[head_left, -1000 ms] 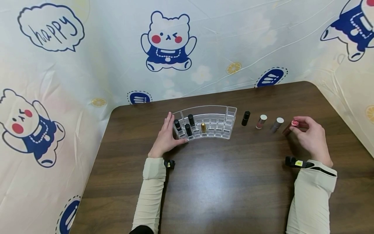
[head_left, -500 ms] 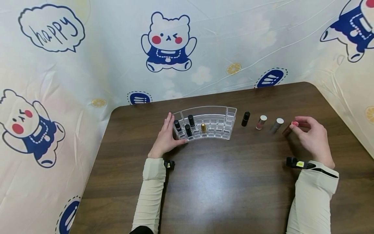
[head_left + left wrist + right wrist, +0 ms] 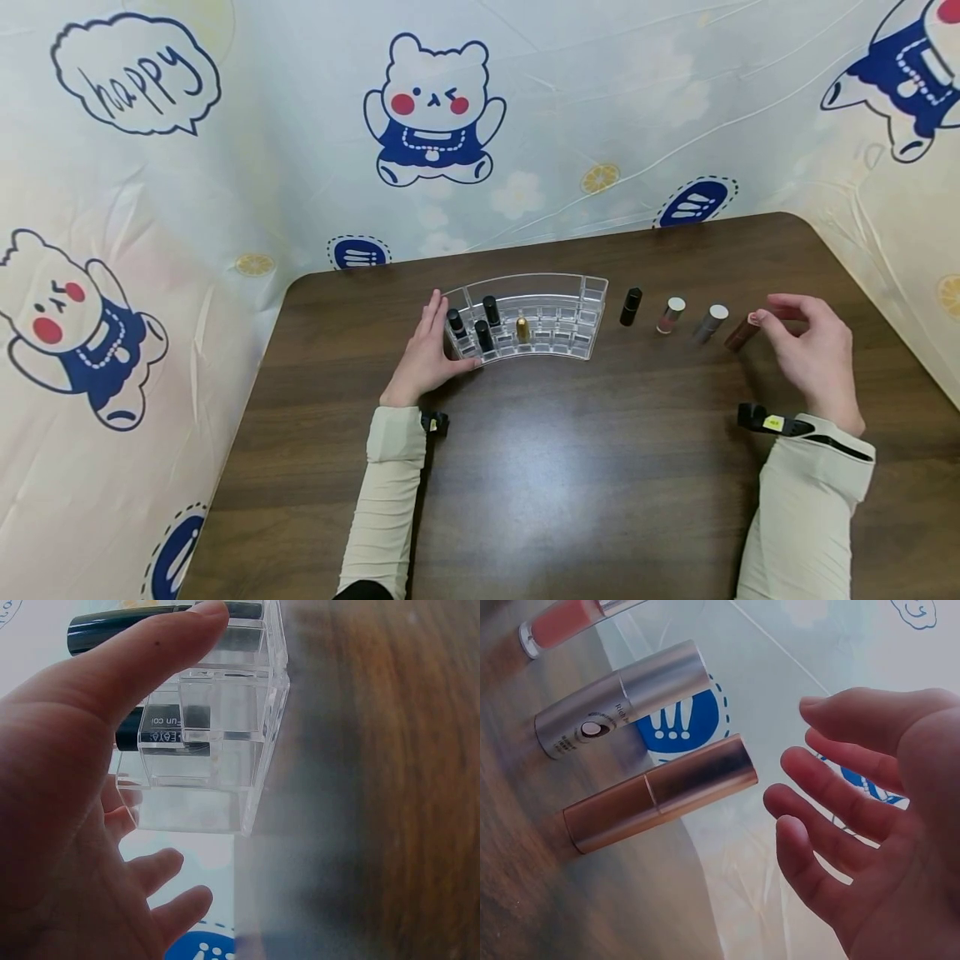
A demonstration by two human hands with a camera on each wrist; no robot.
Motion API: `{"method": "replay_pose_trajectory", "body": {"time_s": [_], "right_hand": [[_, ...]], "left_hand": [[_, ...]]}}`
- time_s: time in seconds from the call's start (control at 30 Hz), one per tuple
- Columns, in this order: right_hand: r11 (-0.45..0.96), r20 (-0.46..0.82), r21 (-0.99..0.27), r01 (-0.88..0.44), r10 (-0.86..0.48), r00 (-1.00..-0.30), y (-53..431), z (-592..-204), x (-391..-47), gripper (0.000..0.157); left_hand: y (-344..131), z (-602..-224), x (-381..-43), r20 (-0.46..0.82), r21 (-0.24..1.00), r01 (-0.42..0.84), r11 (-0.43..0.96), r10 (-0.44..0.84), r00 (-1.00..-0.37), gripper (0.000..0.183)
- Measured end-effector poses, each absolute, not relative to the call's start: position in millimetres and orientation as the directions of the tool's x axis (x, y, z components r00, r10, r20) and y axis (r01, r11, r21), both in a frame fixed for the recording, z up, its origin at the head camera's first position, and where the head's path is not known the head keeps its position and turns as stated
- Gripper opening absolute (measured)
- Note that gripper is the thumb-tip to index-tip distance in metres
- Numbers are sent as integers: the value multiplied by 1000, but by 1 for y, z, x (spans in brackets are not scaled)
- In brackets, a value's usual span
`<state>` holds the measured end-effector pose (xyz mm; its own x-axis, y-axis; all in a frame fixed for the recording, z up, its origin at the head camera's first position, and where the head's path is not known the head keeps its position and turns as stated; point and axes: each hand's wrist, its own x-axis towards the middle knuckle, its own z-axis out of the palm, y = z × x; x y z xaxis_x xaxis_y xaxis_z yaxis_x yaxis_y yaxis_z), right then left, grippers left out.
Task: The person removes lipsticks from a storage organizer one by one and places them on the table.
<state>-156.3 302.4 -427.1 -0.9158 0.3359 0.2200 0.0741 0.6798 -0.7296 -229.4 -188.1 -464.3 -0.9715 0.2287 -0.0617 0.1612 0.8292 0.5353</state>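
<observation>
My left hand rests against the left end of a clear acrylic lipstick organizer. Its thumb lies across the front while the fingers extend along the side. Several black tubes and one gold tube stand in the slots. On the right, a copper-brown lipstick tube stands upright on the table. My right hand is just to the right of its top, fingers spread and holding nothing; the right wrist view shows a gap between fingertips and cap.
Left of the copper tube, a silver tube, a clear pinkish tube with a white cap and a black tube stand in a row on the brown wooden table. A printed curtain hangs behind the table.
My right hand has let go of the copper-brown lipstick tube and drawn slightly to the right. The tube stays standing in place. My left hand has stayed at the organizer.
</observation>
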Motion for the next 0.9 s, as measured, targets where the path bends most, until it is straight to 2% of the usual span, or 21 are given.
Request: {"method": "replay_pose_trajectory", "body": {"time_s": [0.2,0.47,0.9], "right_hand": [[651,274,-758,41,374,-886,297,-426,-161,36],[635,286,-772,14,368,-885,291,-420,-163,36],[643,289,-761,-81,225,-931,265,-411,-166,35]], "left_hand": [[-190,-464,-230,-56,530,161,833,224,-973,115],[-193,-462,-228,-54,523,161,837,221,-974,115],[-189,-464,-229,-50,529,172,831,232,-971,115]]}}
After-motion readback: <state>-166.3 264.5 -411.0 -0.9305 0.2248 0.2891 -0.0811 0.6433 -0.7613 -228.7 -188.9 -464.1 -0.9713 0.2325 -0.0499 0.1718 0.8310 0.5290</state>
